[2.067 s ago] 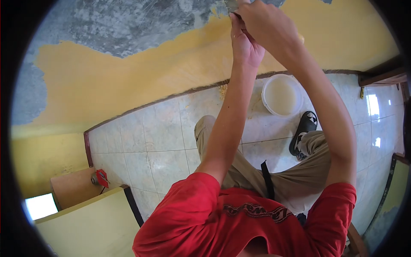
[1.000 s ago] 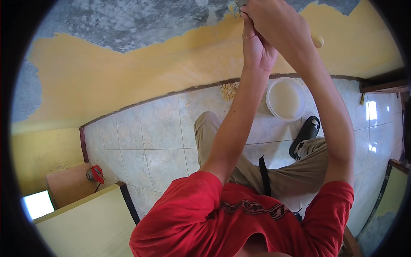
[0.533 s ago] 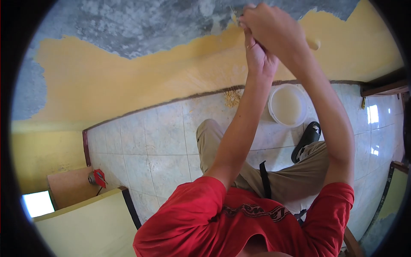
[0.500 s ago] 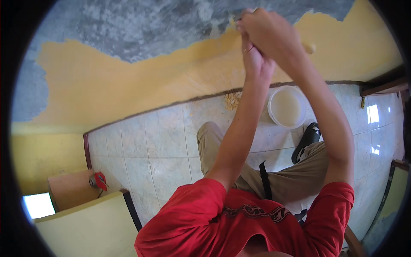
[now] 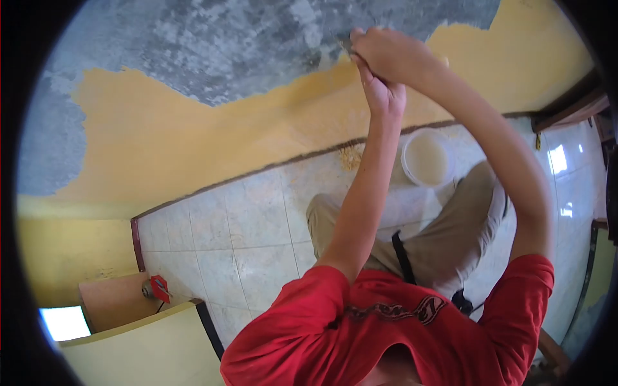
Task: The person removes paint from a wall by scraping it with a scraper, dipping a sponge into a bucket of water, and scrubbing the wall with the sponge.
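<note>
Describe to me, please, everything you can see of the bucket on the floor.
The bucket is round and whitish, and looks like plastic. It stands upright, open at the top, on the tiled floor, close to the foot of the yellow wall, beside the yellowish crumbs. The inside looks pale and cloudy; whether liquid or only the bottom, I cannot tell. Neither the left hand nor the right hand touches it.
</note>
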{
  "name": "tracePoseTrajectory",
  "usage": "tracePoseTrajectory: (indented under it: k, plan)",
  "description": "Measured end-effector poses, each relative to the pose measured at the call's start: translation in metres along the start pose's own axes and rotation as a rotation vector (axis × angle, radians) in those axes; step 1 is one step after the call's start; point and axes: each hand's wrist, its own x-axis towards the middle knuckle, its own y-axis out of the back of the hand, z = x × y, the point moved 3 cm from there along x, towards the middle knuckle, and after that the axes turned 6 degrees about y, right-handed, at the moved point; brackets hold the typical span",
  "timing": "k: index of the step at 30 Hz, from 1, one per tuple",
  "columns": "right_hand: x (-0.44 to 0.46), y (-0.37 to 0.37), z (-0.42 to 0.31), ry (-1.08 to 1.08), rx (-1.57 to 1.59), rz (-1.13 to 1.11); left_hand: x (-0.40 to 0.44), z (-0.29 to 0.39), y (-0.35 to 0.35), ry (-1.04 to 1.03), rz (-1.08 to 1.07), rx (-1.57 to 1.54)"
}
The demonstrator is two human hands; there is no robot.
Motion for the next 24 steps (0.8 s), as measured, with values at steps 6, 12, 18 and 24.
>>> tracePoseTrajectory:
  k: [6, 12, 18, 24]
  plan:
    - [0.001, 0.003, 0.013, -0.105, 0.054, 0.030, -0.003, 0.004, -0.002, -0.018, 0.122, -0.018]
    - [-0.008, 0.000, 0.030, -0.136, 0.333, -0.006, -0.005, -0.002, -0.006, 0.034, 0.180, 0.014]
    - [-0.011, 0.005, 0.005, -0.156, -0.014, -0.056, 0.000, -0.006, -0.014, 0.123, 0.086, -0.098]
    - [-0.010, 0.010, 0.010, -0.097, -0.108, -0.022, 0.009, -0.008, 0.002, 0.068, 0.019, -0.068]
